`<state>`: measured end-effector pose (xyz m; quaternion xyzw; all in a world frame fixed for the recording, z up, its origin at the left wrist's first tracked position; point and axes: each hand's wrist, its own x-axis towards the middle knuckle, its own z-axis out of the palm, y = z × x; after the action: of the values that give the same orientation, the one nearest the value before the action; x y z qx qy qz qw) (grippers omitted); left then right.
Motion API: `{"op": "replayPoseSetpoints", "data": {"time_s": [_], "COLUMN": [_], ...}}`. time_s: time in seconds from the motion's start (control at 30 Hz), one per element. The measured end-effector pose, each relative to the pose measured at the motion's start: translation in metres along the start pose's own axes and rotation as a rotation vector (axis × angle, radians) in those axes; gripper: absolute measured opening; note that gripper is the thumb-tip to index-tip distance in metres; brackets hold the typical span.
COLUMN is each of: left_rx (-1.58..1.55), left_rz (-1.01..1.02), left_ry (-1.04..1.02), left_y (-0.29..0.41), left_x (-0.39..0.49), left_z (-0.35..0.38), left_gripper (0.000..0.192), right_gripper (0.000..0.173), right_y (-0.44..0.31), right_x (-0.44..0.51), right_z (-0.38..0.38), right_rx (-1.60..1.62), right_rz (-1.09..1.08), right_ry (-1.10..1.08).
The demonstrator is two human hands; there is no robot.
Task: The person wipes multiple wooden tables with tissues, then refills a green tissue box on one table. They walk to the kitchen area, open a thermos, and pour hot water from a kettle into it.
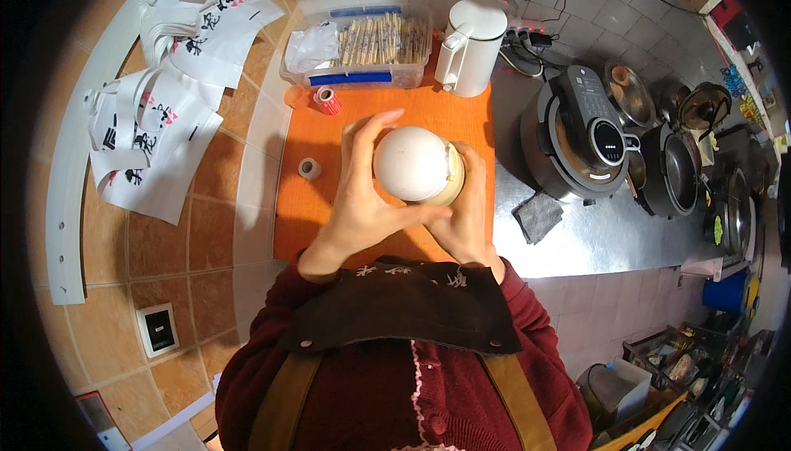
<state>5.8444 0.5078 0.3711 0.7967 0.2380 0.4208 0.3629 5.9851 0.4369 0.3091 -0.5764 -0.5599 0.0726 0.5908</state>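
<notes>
A rounded container with a smooth white dome top (409, 164) and a cream-coloured lower part (456, 180) is between my two hands, above the orange tabletop (395, 100). My left hand (355, 194) curves around its left side, fingers at the far edge and thumb reaching across the near side. On the other side, my right hand (466, 216) grips the cream part, fingers wrapped along its right. The palms hide some of the container, so its exact kind is unclear. A small white roll (309, 168) stands left of my left hand.
A clear plastic box (395, 77) of wrapped sticks stands at the back, beside a white electric kettle (473, 46). A red-and-white roll (327, 101) is nearer. Rightward are an electric pressure cooker (578, 136), a grey cloth (537, 216) and pans. White bags (154, 136) hang at left.
</notes>
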Motion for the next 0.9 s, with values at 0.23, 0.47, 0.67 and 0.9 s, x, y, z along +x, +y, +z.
{"op": "replayPoseSetpoints", "data": {"time_s": [0.23,0.47,0.67,0.9], "left_rx": [0.256,0.625,0.811,1.058], "left_rz": [0.069,0.366,0.262,-0.232], "left_ry": [-0.54,-0.763,-0.555,-0.789], "left_y": [0.02,0.024,0.025,0.032], "left_x": [0.027,0.045,0.046,0.056], "left_z": [-0.052,-0.058,-0.049,-0.043], "left_gripper": [0.091,0.059,0.062,0.06], "right_gripper": [0.089,0.089,0.089,0.089], "right_y": [0.013,0.012,0.007,0.007], "right_x": [-0.009,-0.009,-0.012,-0.015], "right_z": [-0.007,-0.012,-0.008,-0.005], "right_rx": [-0.059,-0.119,-0.182,-0.263], "right_rz": [0.045,0.037,0.03,0.005], "right_ry": [-0.15,-0.203,-0.168,-0.132]}}
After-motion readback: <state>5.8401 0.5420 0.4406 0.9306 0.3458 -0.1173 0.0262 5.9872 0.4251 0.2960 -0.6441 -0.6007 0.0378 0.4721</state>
